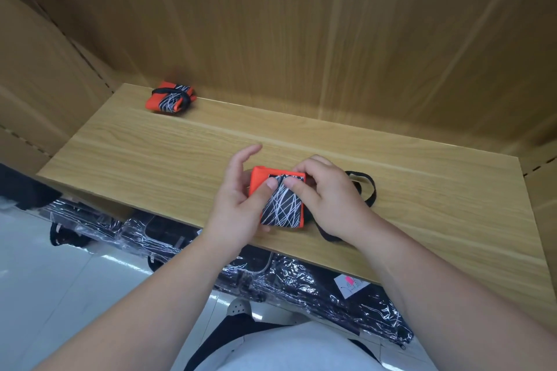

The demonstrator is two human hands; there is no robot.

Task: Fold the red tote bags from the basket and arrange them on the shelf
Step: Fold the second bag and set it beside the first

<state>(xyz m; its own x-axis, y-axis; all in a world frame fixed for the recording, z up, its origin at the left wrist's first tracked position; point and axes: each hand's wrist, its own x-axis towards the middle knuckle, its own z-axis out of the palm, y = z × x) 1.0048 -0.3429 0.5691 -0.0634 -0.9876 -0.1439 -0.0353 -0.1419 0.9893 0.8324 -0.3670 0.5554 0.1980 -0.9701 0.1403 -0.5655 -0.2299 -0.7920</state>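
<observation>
Near the front edge of the shelf [150, 153] the left hand [238, 208] pinches a folded red tote bag [281, 202], thumb on its face; the right hand [328, 199] curls over the top edge. Its black strap [325, 235] trails loose rightward. Ease either grip before winding it and the folds would likely spring open. Far back left lies a finished bundle [170, 98].

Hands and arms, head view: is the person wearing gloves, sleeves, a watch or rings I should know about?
No. The left hand and right hand are bare: no gloves, rings or watch show. The left forearm and right forearm are bare too, with no sleeve in view down to the picture's edge. The nails that show look short and unpainted.
</observation>
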